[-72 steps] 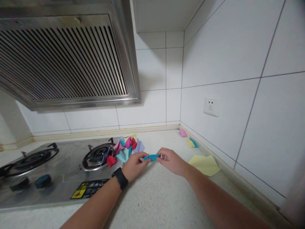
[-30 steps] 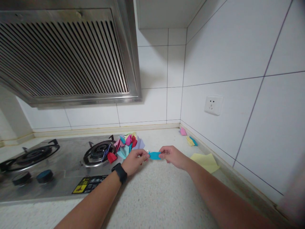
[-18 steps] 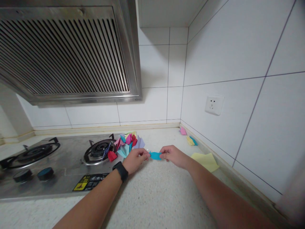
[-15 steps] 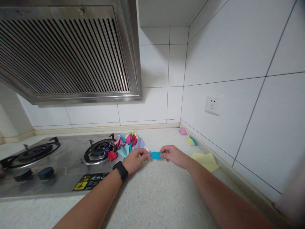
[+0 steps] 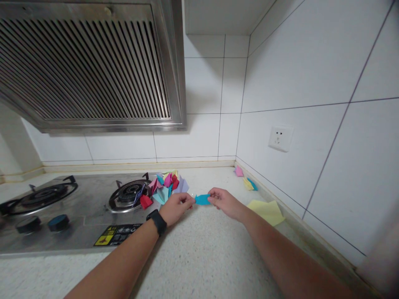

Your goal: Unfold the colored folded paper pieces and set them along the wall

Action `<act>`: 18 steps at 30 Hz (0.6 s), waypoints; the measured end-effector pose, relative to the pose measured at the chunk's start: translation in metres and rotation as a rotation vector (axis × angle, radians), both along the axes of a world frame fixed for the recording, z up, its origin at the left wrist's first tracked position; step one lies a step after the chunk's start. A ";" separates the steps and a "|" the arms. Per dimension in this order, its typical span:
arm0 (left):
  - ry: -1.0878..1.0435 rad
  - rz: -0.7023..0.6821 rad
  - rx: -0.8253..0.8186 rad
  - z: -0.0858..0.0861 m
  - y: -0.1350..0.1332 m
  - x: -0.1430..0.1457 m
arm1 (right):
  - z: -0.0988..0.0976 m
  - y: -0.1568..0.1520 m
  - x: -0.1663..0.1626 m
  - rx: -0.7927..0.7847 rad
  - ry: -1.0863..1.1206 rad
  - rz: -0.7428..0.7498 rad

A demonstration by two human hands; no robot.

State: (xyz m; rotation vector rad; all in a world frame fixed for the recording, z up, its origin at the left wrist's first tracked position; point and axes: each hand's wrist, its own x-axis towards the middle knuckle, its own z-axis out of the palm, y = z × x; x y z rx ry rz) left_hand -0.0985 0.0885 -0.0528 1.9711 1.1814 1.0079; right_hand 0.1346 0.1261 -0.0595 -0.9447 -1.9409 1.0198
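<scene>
A small blue piece of folded paper [image 5: 202,199] is stretched between my two hands, over the speckled countertop [image 5: 212,257]. My left hand [image 5: 178,206], with a black watch on its wrist, pinches the paper's left end. At the opposite end, the thumb and fingers of my right hand [image 5: 225,202] are closed on it. Just beyond my left hand lies a heap of colourful folded papers [image 5: 162,193], partly on the stove's edge. A pale yellow sheet [image 5: 267,211] rests beside my right forearm.
To the left is a steel gas stove [image 5: 77,222] with burners and knobs, under a range hood [image 5: 93,70]. Along the right wall lie a pink paper piece [image 5: 238,171] and a yellow and blue one [image 5: 249,184]. A wall socket [image 5: 281,138] sits above them.
Both hands still grip the blue paper, which now shows a slightly broader face. The whole view has shifted only a little.
</scene>
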 end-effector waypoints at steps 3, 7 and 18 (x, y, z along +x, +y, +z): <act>-0.008 0.009 0.007 0.000 0.001 0.000 | 0.005 -0.005 -0.003 0.042 0.078 -0.009; -0.011 0.001 0.014 -0.001 0.001 -0.001 | 0.006 -0.009 -0.007 -0.004 0.108 0.041; -0.060 0.016 0.024 -0.002 0.003 0.000 | 0.001 -0.007 -0.006 -0.102 0.082 0.090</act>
